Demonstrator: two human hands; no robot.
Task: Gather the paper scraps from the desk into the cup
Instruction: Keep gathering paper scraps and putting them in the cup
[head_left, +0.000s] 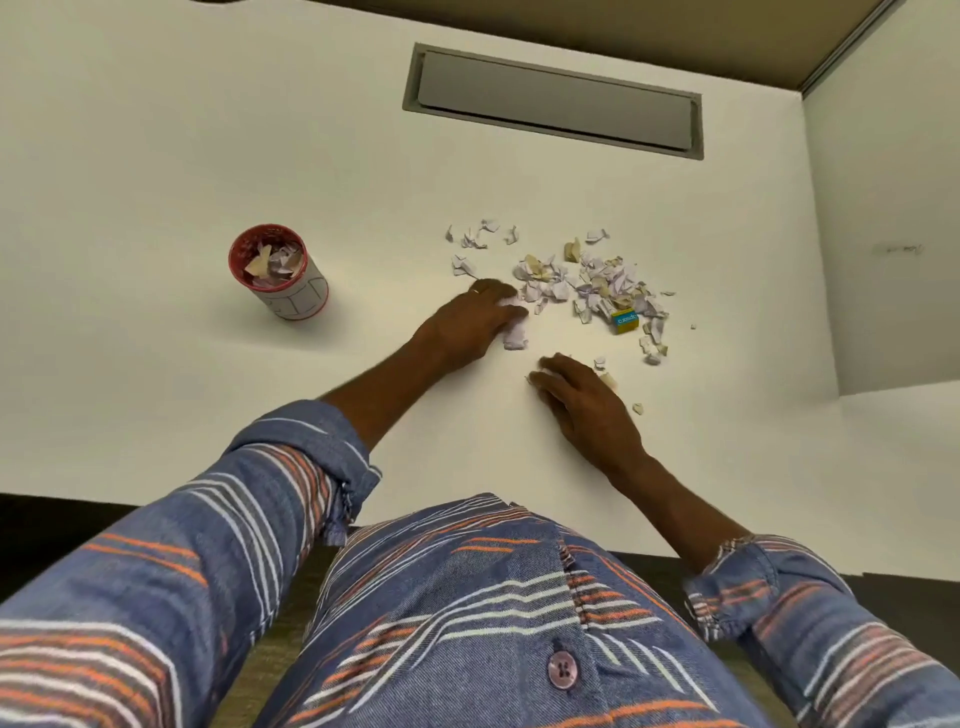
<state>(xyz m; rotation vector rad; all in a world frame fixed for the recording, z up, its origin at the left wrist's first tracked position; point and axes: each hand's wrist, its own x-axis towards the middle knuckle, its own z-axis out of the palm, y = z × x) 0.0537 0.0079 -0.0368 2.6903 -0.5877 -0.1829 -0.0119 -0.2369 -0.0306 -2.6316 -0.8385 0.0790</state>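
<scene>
Left hand (475, 319), arm stretched out mid-frame, is curled around a clump of paper scraps (587, 283) at the pile's left edge. Right hand (582, 397) lies flat, fingers spread, below the pile. The cup (280, 270), already part-filled, stands centre-left on the desk (208, 156).

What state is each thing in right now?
Red-rimmed white paper cup: upright, partly filled with scraps.
Torn paper scraps: scattered on desk.
Small blue-and-yellow box: among scraps.
Left hand: closed on scraps.
Right hand: flat, open.
Grey desk hatch: closed.
</scene>
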